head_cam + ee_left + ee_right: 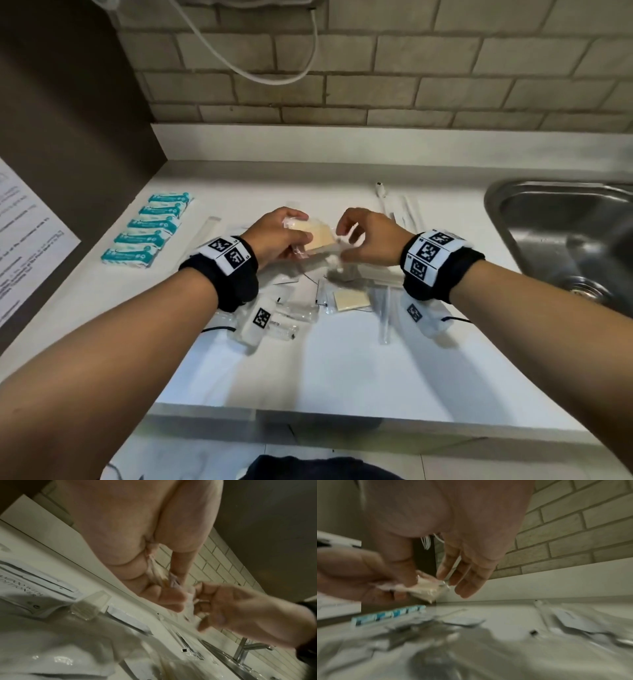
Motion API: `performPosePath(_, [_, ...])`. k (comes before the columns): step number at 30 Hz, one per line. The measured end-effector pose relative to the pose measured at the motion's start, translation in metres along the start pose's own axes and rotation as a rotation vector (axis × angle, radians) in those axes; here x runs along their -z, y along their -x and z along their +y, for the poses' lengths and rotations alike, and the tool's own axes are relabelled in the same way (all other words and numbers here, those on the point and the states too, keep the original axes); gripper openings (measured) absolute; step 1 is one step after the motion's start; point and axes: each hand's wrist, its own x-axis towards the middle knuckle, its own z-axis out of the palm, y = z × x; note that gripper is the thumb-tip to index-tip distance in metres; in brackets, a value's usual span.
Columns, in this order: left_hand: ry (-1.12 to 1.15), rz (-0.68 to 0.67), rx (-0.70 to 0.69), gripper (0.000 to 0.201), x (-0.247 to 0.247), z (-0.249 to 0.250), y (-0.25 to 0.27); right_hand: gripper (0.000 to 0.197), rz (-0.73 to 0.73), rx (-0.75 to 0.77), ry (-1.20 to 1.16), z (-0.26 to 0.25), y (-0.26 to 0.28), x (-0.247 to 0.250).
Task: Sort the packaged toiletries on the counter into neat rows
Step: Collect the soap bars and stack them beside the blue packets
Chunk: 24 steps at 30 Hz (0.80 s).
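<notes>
A cream soap bar in clear wrap (317,236) is held above the white counter (342,370), between both hands. My left hand (291,229) grips its left end, fingers curled round it. My right hand (346,240) pinches the crinkled wrap at its right end with thumb and forefinger. The right wrist view shows the wrapped soap (426,589) under my right hand (428,574), with my left hand (351,572) on it. A row of blue-and-white packets (147,229) lies at the counter's left. A loose pile of clear packets (298,308), with another cream soap (351,299), lies under my wrists.
A steel sink (565,240) is set into the counter on the right. Long clear packets (397,209) lie behind my right hand. A printed sheet (27,233) hangs on the brown wall to the left. A white cable (274,75) loops down the brick wall.
</notes>
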Motion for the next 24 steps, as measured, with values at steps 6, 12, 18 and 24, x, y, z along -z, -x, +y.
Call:
performPosePath(6, [0.039, 0.047, -0.058, 0.027, 0.002, 0.011, 0.002, 0.042, -0.32, -0.048, 0.361, 0.011, 0.021, -0.026])
performPosePath(12, [0.052, -0.016, -0.049, 0.033, -0.006, 0.015, 0.011, 0.04, -0.337, -0.06, 0.419, 0.003, 0.014, -0.029])
performPosePath(18, [-0.048, 0.017, -0.079, 0.03, -0.01, 0.009, 0.013, 0.035, -0.288, -0.1, 0.296, 0.004, 0.006, -0.025])
performPosePath(24, [-0.053, 0.06, -0.092, 0.03, -0.005, 0.005, 0.015, 0.014, -0.311, -0.113, 0.277, 0.004, -0.008, -0.001])
